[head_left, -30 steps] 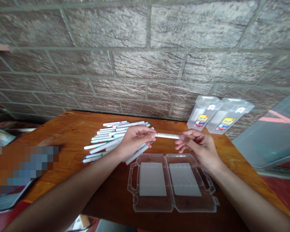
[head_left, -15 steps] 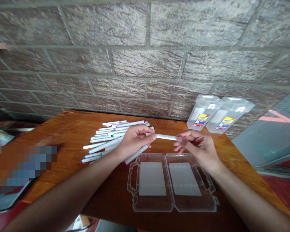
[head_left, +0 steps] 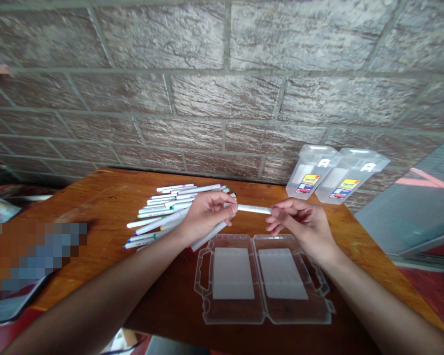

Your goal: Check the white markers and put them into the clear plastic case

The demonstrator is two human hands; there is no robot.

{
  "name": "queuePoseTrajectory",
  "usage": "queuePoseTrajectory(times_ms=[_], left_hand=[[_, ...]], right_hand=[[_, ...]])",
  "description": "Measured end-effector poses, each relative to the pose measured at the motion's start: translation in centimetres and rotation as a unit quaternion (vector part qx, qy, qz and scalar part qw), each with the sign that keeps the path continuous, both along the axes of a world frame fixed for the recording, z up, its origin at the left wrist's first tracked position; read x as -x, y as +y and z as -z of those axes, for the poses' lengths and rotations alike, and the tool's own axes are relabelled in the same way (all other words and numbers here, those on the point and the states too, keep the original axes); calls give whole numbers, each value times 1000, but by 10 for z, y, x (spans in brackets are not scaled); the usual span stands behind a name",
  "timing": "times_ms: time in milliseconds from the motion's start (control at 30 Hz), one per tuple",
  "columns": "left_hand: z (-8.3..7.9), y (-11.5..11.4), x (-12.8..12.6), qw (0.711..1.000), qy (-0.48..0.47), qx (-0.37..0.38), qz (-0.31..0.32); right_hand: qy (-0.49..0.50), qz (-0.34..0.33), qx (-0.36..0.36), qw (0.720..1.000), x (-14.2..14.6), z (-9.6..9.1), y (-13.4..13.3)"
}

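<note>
Background only: two closed clear plastic cases (head_left: 311, 172) (head_left: 350, 176) side by side at the counter's (head_left: 107, 197) far right corner, tilted back against the brick wall (head_left: 222, 98), each with a yellow label facing out. Grey panel (head_left: 410, 217) off the counter's right edge. Pixelated patch (head_left: 37, 251) at left covers the near-left counter area.

Wooden table (head_left: 96, 207), loose markers (head_left: 170, 207), open clear case (head_left: 264, 278), two closed cases (head_left: 335, 177)
</note>
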State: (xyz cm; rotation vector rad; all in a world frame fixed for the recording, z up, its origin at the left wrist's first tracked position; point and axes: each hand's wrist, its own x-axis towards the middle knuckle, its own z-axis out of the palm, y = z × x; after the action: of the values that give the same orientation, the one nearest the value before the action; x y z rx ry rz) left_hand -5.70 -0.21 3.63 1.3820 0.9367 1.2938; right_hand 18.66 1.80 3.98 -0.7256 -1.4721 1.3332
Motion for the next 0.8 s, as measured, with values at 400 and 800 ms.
queuePoseTrajectory(times_ms=[400,800], left_hand=[[1,0,0,1000,2,-6,-4],[3,-3,-3,998,49,-32,-1]], right_hand=[[-1,-3,-6,1000,-1,4,0],[-42,-2,-27,999,1,1,-3]])
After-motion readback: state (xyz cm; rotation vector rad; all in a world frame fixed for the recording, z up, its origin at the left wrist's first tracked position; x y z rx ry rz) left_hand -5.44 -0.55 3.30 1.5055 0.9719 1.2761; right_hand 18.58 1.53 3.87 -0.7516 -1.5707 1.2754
